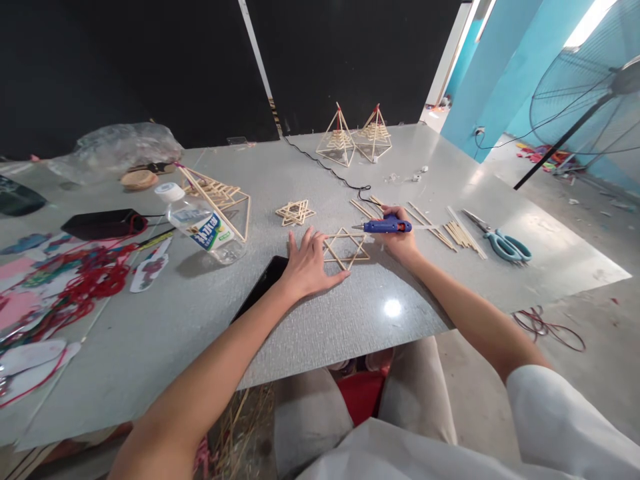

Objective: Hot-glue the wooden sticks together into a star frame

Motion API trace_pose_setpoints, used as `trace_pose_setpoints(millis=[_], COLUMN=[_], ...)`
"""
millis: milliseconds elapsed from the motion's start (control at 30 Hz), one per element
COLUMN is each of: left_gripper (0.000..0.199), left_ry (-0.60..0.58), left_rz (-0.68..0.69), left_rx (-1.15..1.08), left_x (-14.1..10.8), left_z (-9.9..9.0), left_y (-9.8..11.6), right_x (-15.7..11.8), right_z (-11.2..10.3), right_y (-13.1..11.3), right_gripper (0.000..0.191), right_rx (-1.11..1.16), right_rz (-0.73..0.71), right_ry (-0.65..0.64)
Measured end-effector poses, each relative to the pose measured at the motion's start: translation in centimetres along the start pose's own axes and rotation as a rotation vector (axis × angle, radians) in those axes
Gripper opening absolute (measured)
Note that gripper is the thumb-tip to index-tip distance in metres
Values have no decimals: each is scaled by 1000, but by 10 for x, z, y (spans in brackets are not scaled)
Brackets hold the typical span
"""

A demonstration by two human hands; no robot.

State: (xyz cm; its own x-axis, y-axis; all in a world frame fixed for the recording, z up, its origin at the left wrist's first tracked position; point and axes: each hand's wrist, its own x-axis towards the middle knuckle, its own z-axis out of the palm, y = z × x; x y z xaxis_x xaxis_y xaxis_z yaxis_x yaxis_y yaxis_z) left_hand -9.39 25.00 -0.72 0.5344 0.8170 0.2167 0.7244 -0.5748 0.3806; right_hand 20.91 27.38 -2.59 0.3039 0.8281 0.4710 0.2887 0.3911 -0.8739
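My right hand [400, 241] is wrapped round a blue glue gun [385, 226], its nozzle pointing left above a flat star of thin wooden sticks [354, 247]. On the left side of that star lies my left hand [311, 263], fingers spread, fingertips and thumb touching its edge. Just behind my left hand is a smaller stack of stick stars [295, 213]. A dark phone [263, 287] lies partly under my left wrist. Loose sticks [463, 237] rest right of the glue gun, with blue-handled scissors [507, 245] beyond them.
A clear bottle [205, 227] stands on the left before a stick pyramid [240, 197]. Two more pyramids [340, 140] stand at the back, near a black cable [330, 168]. Red cords [100, 280] cover the far left of the grey table [320, 333]. A fan [590, 87] stands right.
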Motion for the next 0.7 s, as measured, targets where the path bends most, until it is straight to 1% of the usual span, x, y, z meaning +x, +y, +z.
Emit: trace_pose_setpoints(millis=[200,367,433,567,700], left_gripper=[98,81,78,80,85], left_ry=[-6,1,7,6,-18], left_rz=[-3,-31,-35,-46,-48], left_rx=[-4,-17,-21,-20,3], left_x=[0,1,1,1,1], left_z=[-3,-6,-7,-8,-8], left_y=[2,4,5,6,7], right_x=[0,2,2,1,0], right_z=[1,2,2,2,2], right_y=[2,5,6,5,5], right_gripper=[51,52,52,52,51], right_rx=[6,29,24,16,19], right_rz=[13,5,-1,-6,2], right_ry=[17,24,26,8,19])
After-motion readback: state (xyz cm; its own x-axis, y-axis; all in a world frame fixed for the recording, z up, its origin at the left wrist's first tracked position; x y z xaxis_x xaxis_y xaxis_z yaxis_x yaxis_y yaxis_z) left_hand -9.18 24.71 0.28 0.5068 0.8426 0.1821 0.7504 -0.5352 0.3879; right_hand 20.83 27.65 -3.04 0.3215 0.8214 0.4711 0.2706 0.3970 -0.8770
